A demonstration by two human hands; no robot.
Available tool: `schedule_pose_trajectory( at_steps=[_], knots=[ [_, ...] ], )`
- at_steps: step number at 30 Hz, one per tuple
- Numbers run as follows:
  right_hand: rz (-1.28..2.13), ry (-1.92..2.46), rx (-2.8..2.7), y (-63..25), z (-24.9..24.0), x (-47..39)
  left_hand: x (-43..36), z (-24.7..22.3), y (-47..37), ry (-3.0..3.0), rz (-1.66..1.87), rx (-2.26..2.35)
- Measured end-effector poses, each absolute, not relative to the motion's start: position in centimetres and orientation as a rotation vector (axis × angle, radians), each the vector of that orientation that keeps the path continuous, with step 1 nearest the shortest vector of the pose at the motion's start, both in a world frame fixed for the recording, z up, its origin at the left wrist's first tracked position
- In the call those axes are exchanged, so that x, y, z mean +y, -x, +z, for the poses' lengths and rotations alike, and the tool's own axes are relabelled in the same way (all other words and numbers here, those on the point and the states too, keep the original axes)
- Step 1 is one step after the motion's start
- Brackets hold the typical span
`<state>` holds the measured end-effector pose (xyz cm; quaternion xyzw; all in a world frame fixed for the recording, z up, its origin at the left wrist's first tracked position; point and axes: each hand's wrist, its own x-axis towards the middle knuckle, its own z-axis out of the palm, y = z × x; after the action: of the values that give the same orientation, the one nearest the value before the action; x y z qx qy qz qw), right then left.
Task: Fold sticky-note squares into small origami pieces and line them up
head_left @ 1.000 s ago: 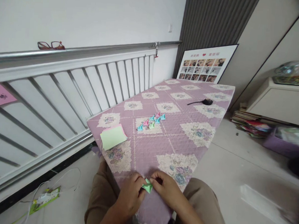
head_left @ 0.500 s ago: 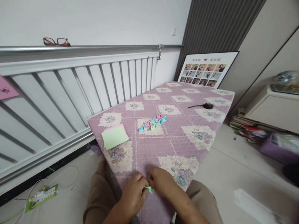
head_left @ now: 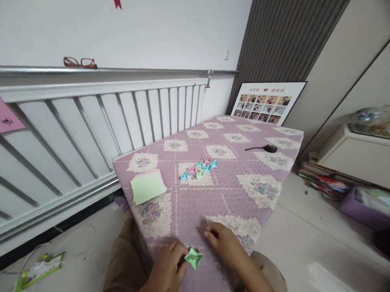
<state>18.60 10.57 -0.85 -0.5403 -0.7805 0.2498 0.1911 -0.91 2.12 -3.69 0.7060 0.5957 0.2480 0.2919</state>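
My left hand (head_left: 168, 266), near the table's front, is closed on the left tip of a light green folded paper boat (head_left: 194, 259). The boat faces up with its folds spread into a pointed shape. My right hand (head_left: 223, 242) is apart from it, just up and to the right, fingers curled together with nothing visible in them. Farther up the table, several small folded paper boats in blue, pink and green (head_left: 200, 174) stand in a cluster. Left of them lies a stack of square paper sheets (head_left: 148, 188), light green on top with pink edges showing beneath.
A purple floral tablecloth (head_left: 198, 213) covers the table. A black round object with a thin tail (head_left: 270, 148) lies toward the far right. A white radiator (head_left: 134, 116) runs along the left, with glasses (head_left: 80, 63) on the pipe above. A power strip (head_left: 40, 271) sits on the floor.
My right hand has let go of the green paper boat and moved up and right. The boat now shows opened out in my left hand. The view has tilted up slightly.
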Motion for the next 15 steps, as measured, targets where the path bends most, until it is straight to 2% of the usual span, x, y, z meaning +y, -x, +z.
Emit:
schedule_pose_trajectory(
  at_steps=[8,15],
  knots=[
    [0.433,1.615,-2.016,-23.7,-3.9,16.5,4.3,-5.0,0.4,-1.838,0.722,1.668],
    [0.215,1.650,-1.974,-23.6,-4.8,17.7,13.7,-3.7,-1.0,-1.713,0.970,1.895]
  ],
)
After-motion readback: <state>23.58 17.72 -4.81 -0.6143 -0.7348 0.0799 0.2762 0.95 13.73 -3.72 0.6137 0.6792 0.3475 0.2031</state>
